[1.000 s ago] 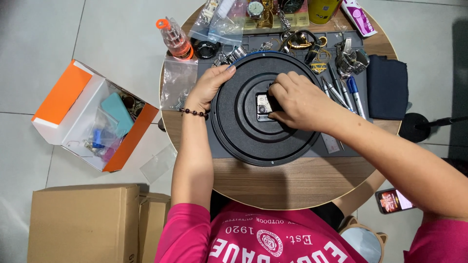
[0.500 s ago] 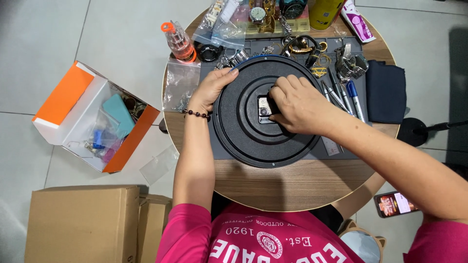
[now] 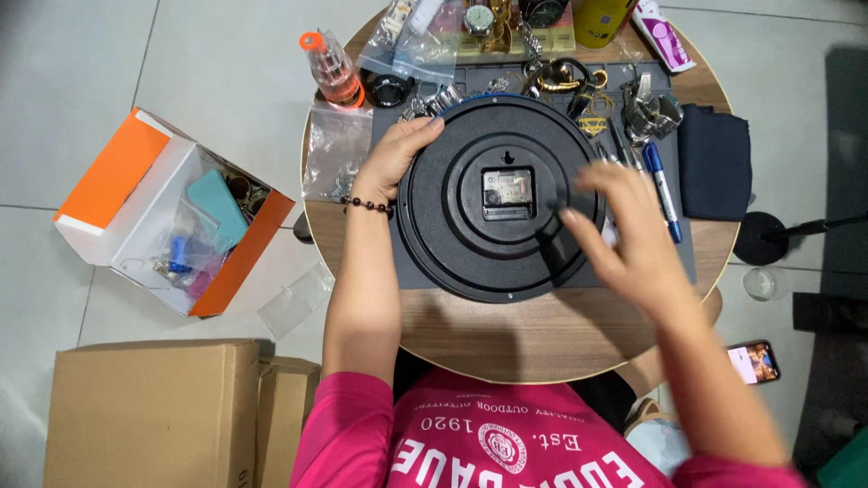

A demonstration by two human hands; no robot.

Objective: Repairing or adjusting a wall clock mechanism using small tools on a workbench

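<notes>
1. At frame centre, one black round clock (image 3: 499, 199) lies back-up on the round tabletop (image 3: 506, 330), its square movement (image 3: 508, 192) showing.
2. Left of the tabletop, one open orange-and-white box (image 3: 136, 212) holds small bagged items.
3. Left hand (image 3: 395, 158) grips the clock's upper-left rim, fingers curled.
4. Right hand (image 3: 633, 237), blurred, hovers at its right edge, fingers loosely spread.

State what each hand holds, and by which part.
The left hand grips the black wall clock by its upper-left rim. The right hand, blurred, holds nothing visible.
</notes>
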